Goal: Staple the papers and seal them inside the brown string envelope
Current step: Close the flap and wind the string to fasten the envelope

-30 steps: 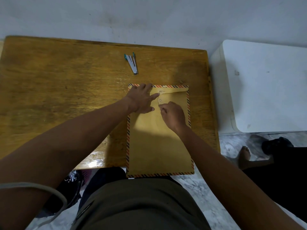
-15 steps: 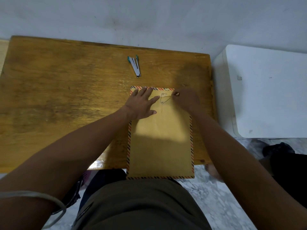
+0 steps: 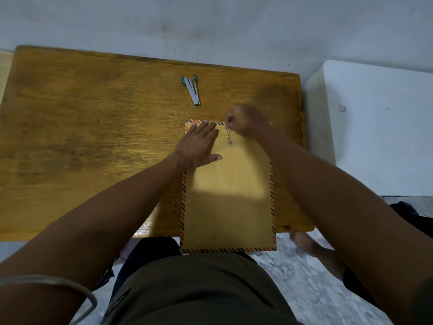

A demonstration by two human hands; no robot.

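2 hands at work on 1 brown string envelope (image 3: 228, 195), which lies flap-side up at the near right part of the wooden counter (image 3: 93, 141), long axis running from the counter's far side toward the person, its near end overhanging the near edge above the lap.

Left hand (image 3: 199, 146): flat, fingers spread, palm pressing the envelope's far left corner; grip open, holding nothing, acting as a weight.

Right hand (image 3: 246, 120): at the envelope's far edge, fingertips pinched together on the string (image 3: 229, 137); grip closed on that thread.

String: crossed in a figure-8 between 2 small buttons just near of the right hand, along the envelope's long axis. The right hand is the nearer one to the closure; the string end leads from the pinch back toward the person.

Papers: not visible, judged already inside.

Stapler (image 3: 192, 90): toward the counter's far edge, well apart from both hands, untouched.

Stage, judged: winding the closure, near completion.
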